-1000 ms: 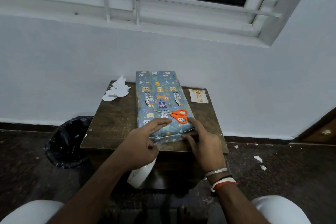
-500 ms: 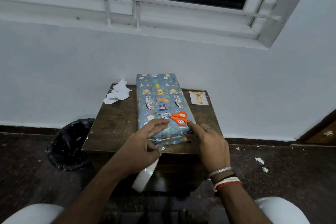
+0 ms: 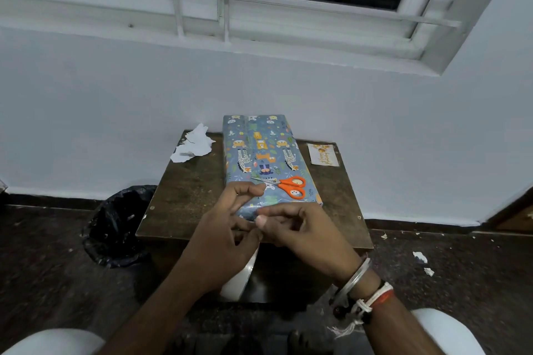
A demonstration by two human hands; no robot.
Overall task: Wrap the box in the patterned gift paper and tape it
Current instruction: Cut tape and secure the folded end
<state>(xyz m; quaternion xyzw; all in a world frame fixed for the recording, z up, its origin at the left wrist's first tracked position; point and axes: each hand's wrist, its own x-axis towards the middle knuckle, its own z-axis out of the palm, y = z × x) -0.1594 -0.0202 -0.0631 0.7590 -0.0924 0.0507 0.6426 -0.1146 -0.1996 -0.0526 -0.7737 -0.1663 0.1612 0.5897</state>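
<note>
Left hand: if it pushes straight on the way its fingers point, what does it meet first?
Probably the orange scissors lying on the wrapped box: the left hand points away over the box's near end, index tip beside the blades. Its height above them is unclear.

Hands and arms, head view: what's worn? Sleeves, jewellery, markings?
Both forearms are bare, with no sleeves in view. The left hand and its wrist carry nothing. The right hand has a silver metal bangle at the wrist, then a white and red thread band with dark beads and a frayed white tail.
</note>
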